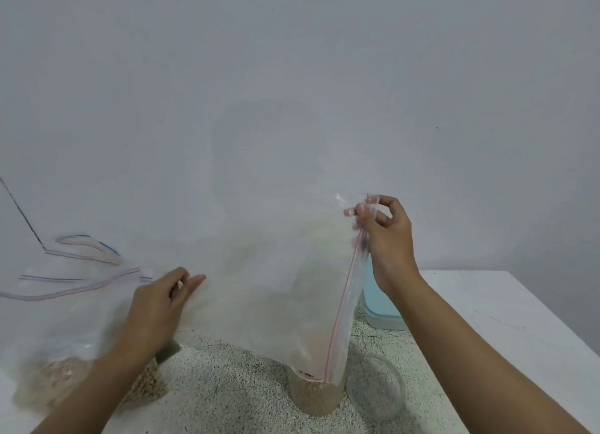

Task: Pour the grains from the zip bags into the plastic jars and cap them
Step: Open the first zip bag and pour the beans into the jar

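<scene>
A clear zip bag (276,287) with a red seal strip is held upside down, its mouth down in a plastic jar (313,396) filled with brownish grains. My right hand (386,239) pinches the bag's upper corner near the zip strip. My left hand (159,307) holds the bag's left edge between thumb and fingers. The bag looks almost empty. A second jar (149,381) of grains stands under my left forearm, partly hidden.
More zip bags (65,303) lie at the left, one with grains (55,378) in it. A clear round lid (378,386) lies right of the jar on the speckled mat (227,385). A light blue container (378,303) stands behind. The white table's edge (535,307) runs at right.
</scene>
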